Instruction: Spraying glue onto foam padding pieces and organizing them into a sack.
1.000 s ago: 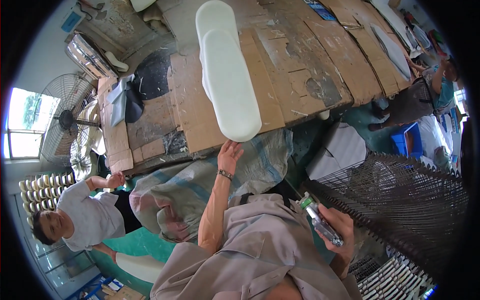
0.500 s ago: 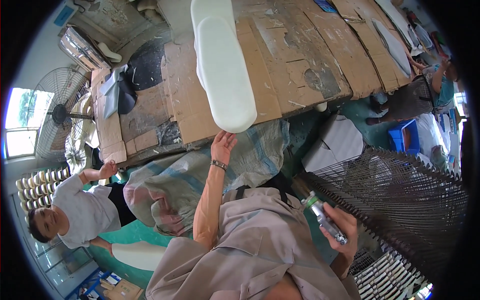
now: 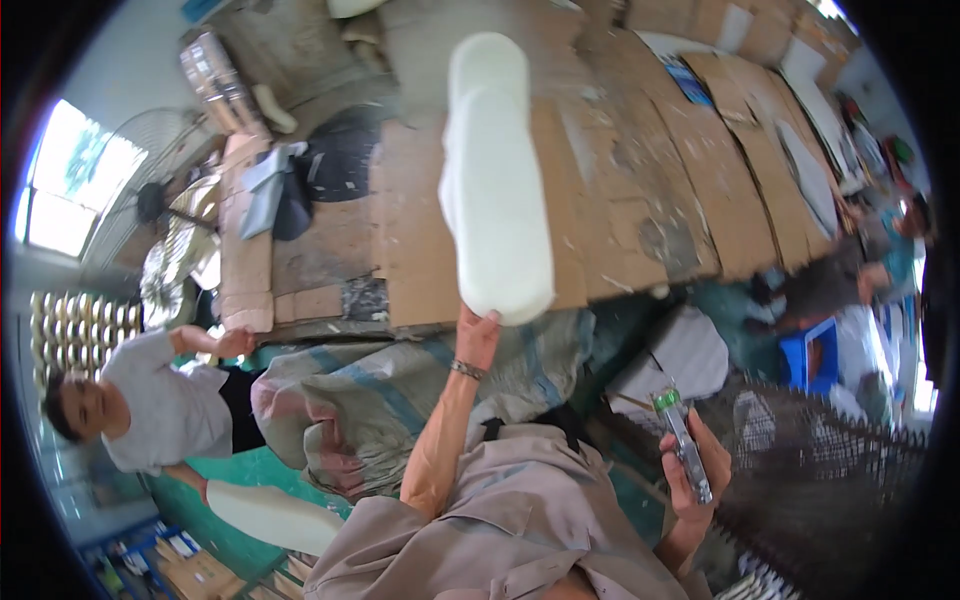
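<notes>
Overhead, a cardboard-covered workbench (image 3: 640, 200) is seen filling the upper half of the view, from ten to two o'clock. Below it, a heap of striped sacks (image 3: 390, 400) is piled at about seven o'clock from the centre. A long white moulded piece (image 3: 495, 190) is held up over the bench at twelve o'clock. Its lower end is gripped by the left hand (image 3: 478, 335), whose fingers are curled shut around the rim. A dark wire mesh basket (image 3: 840, 490) is seen at four o'clock, and a standing fan (image 3: 150, 210) at nine. At eight o'clock a co-worker in a white shirt (image 3: 165, 410) is seated, with a second white piece (image 3: 270, 515) lying just below. A small grey tube with a green cap (image 3: 683, 445) is clasped upright in the right hand (image 3: 692, 480) at five o'clock, the fingers closed about its lower half. The step in hand is judged to be the lifting of the white piece by its end. Since only that end is gripped, any next move would call for the far end to be steadied over the bench. Two white pieces are counted for certain, though whether another lies behind the raised one cannot be told. One tube, one fan and one basket are counted.
</notes>
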The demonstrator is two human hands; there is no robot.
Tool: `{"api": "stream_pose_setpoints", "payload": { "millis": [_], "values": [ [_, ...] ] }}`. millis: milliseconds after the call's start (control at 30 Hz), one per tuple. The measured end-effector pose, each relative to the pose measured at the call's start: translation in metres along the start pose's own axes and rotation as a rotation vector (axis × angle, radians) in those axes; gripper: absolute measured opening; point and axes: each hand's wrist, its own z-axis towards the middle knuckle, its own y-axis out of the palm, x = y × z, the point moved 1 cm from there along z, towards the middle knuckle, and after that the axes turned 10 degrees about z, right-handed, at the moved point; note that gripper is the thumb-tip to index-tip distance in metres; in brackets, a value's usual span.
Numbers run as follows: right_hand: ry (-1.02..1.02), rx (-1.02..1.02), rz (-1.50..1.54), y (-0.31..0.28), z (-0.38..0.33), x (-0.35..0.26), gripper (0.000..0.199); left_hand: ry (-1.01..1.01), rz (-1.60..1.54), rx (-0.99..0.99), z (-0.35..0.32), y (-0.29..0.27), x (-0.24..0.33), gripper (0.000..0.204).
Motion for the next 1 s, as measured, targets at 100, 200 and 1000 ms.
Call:
{"api": "stream_pose_setpoints", "payload": {
  "millis": [100,200,1000],
  "values": [
    [-0.004,-0.056,-0.010,0.014,0.016,0.002,0.052,0.140,-0.076,-0.078,-0.011,0.014,0.041,0.083],
    [-0.002,-0.130,0.036,0.027,0.031,0.006,0.052,0.216,-0.158,-0.064,-0.021,0.002,0.075,0.080],
    [0.020,-0.082,0.018,0.052,0.047,0.007,0.045,-0.067,0.238,0.170,0.024,-0.146,0.042,0.030]
  ]
}}
